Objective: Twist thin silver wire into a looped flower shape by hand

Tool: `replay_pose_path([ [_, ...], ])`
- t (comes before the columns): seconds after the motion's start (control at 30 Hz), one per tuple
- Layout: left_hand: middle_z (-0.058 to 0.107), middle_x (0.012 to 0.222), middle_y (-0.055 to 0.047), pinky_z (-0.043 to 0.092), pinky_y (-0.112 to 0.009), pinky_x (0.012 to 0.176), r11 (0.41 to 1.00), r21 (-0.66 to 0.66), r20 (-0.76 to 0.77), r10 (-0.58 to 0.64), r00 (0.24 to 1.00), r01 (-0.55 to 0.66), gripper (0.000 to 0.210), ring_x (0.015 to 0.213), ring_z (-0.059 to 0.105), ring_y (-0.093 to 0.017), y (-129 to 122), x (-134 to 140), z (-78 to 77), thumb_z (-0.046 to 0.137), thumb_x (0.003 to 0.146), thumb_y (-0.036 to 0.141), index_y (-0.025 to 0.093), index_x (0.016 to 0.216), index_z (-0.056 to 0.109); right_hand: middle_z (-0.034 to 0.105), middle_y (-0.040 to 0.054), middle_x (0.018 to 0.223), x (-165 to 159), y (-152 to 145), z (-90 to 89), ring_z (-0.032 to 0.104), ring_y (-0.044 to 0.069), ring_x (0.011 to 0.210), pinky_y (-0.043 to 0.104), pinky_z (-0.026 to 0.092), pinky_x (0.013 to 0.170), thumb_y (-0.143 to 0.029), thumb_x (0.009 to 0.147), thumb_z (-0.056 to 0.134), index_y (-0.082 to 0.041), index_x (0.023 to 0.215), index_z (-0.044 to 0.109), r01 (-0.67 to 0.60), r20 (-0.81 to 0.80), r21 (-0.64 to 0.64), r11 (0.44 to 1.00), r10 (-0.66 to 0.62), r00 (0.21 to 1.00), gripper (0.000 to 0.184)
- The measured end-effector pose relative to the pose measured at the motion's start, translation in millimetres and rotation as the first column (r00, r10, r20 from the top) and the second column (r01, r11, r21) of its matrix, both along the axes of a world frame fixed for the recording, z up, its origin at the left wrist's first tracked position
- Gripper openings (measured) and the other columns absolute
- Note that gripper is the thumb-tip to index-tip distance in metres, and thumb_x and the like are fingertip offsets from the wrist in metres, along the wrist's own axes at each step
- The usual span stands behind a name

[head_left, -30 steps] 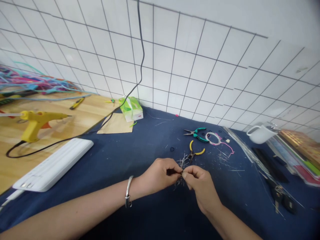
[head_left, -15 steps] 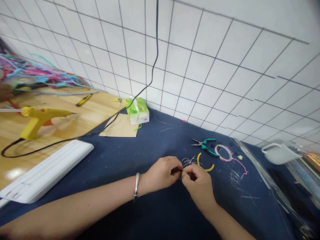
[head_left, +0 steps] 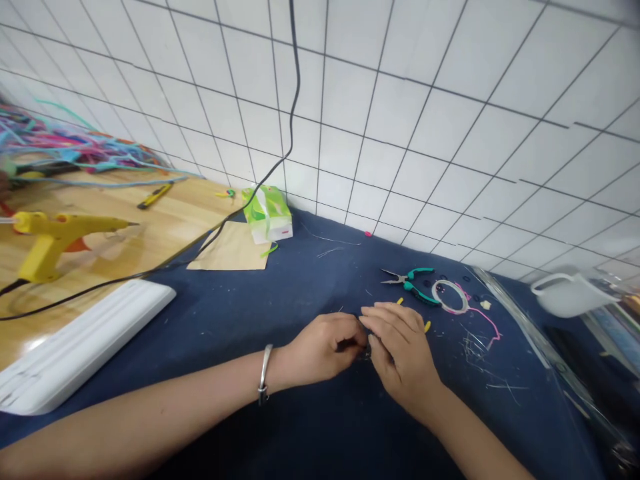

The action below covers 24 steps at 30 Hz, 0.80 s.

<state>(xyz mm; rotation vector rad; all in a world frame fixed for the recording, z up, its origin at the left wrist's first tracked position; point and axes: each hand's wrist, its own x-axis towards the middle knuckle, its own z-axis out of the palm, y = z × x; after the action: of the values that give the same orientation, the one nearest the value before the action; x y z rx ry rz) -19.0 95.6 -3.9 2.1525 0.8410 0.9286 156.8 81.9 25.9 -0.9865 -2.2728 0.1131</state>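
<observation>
My left hand [head_left: 327, 350] is closed in a pinch over the dark blue cloth [head_left: 225, 327]; a tiny dark piece shows at its fingertips, too small to name. Close against those fingertips is my right hand [head_left: 407, 357], its fingers stretched out and its thumb apart. Behind the right hand, yellow handles [head_left: 427, 327] stick out, the rest of that tool hidden. Beyond lie teal-handled needle-nose pliers [head_left: 407, 277] with jaws apart. To their right are a pale ring-shaped coil [head_left: 437, 293], a pink strand [head_left: 493, 323] and thin wire offcuts [head_left: 473, 350].
At left are a yellow glue gun [head_left: 45, 243], a white bar-shaped case [head_left: 100, 347] and a utility knife [head_left: 155, 195]. A tissue pack [head_left: 273, 227] and brown paper [head_left: 227, 250] lie near the wall. A black cable [head_left: 295, 87] hangs down. A white cup [head_left: 575, 297] stands at right.
My right hand's fingers have gone from a pinch to stretched out, now covering more of the yellow handles. My left hand stays pinched. The view has shifted slightly.
</observation>
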Motion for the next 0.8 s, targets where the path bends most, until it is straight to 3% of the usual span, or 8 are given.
replay_pose_path([
  [0.17, 0.058, 0.071, -0.002, 0.041, -0.022, 0.063, 0.999, 0.023, 0.008, 0.024, 1.000, -0.024, 0.012, 0.066, 0.053, -0.010, -5.3, 0.2, 6.5, 0.049, 0.073, 0.006, 0.015, 0.074, 0.057, 0.066, 0.0038, 0.086, 4.1, -3.7, 9.1, 0.057, 0.016, 0.080, 0.033, 0.041, 0.075, -0.010, 0.083, 0.044, -0.018, 0.096, 0.061, 0.000, -0.009, -0.156, 0.988, -0.002, 1.000, 0.023],
  [0.3, 0.057, 0.072, -0.002, 0.041, -0.022, 0.063, 0.998, 0.039, 0.085, 0.046, 0.995, -0.050, 0.012, 0.066, 0.052, -0.010, -7.3, -0.3, 7.7, 0.049, 0.073, 0.005, 0.015, 0.075, 0.056, 0.066, 0.0033, 0.084, 4.3, -9.6, 15.5, 0.058, 0.016, 0.079, 0.031, 0.043, 0.074, -0.011, 0.082, 0.046, -0.020, 0.093, 0.064, 0.020, -0.114, -0.263, 0.965, -0.052, 0.992, 0.023],
  [0.43, 0.057, 0.075, -0.003, 0.042, -0.024, 0.064, 0.996, 0.076, 0.142, 0.037, 0.989, -0.048, 0.018, 0.069, 0.052, -0.011, -11.8, -1.1, 7.4, 0.047, 0.073, 0.002, 0.015, 0.081, 0.056, 0.066, 0.0016, 0.084, 5.6, -12.9, 25.3, 0.060, 0.015, 0.080, 0.027, 0.045, 0.073, -0.014, 0.080, 0.050, -0.022, 0.089, 0.067, 0.010, -0.207, -0.448, 0.894, -0.115, 0.972, 0.020],
  [0.53, 0.056, 0.076, -0.003, 0.043, -0.025, 0.065, 0.995, 0.087, 0.173, 0.033, 0.984, -0.049, 0.020, 0.071, 0.052, -0.011, -15.2, -1.6, 9.2, 0.045, 0.074, 0.001, 0.015, 0.083, 0.055, 0.067, 0.0009, 0.081, 10.7, -11.5, 31.4, 0.061, 0.014, 0.075, 0.026, 0.046, 0.069, -0.019, 0.081, 0.051, -0.023, 0.089, 0.068, -0.031, -0.248, -0.591, 0.806, -0.145, 0.958, 0.019],
  [0.63, 0.055, 0.076, -0.003, 0.044, -0.026, 0.066, 0.995, 0.095, 0.208, 0.011, 0.978, -0.031, 0.021, 0.073, 0.052, -0.012, -17.5, -1.7, 10.6, 0.044, 0.074, -0.001, 0.016, 0.083, 0.053, 0.067, 0.0022, 0.077, 16.6, -6.8, 29.7, 0.061, 0.014, 0.071, 0.026, 0.046, 0.068, -0.026, 0.084, 0.050, -0.021, 0.086, 0.069, -0.164, -0.374, -0.707, 0.688, -0.167, 0.912, 0.019],
  [0.73, 0.054, 0.077, -0.003, 0.044, -0.027, 0.067, 0.995, 0.099, 0.238, -0.015, 0.971, -0.009, 0.021, 0.074, 0.051, -0.012, -19.0, -1.7, 10.6, 0.043, 0.075, -0.001, 0.016, 0.083, 0.051, 0.066, 0.0047, 0.075, 18.9, -0.9, 19.3, 0.061, 0.014, 0.067, 0.027, 0.046, 0.067, -0.032, 0.086, 0.047, -0.017, 0.080, 0.068, -0.360, -0.569, -0.749, 0.556, -0.263, 0.779, 0.026],
  [0.8, 0.054, 0.078, -0.004, 0.044, -0.028, 0.067, 0.996, 0.091, 0.245, -0.030, 0.969, 0.008, 0.020, 0.075, 0.051, -0.012, -19.7, -1.6, 10.0, 0.043, 0.076, -0.001, 0.016, 0.083, 0.050, 0.065, 0.0056, 0.071, 17.5, 1.9, 10.2, 0.061, 0.014, 0.061, 0.027, 0.047, 0.059, -0.036, 0.088, 0.041, -0.015, 0.083, 0.065, -0.482, -0.631, -0.770, 0.419, -0.382, 0.675, 0.032],
])
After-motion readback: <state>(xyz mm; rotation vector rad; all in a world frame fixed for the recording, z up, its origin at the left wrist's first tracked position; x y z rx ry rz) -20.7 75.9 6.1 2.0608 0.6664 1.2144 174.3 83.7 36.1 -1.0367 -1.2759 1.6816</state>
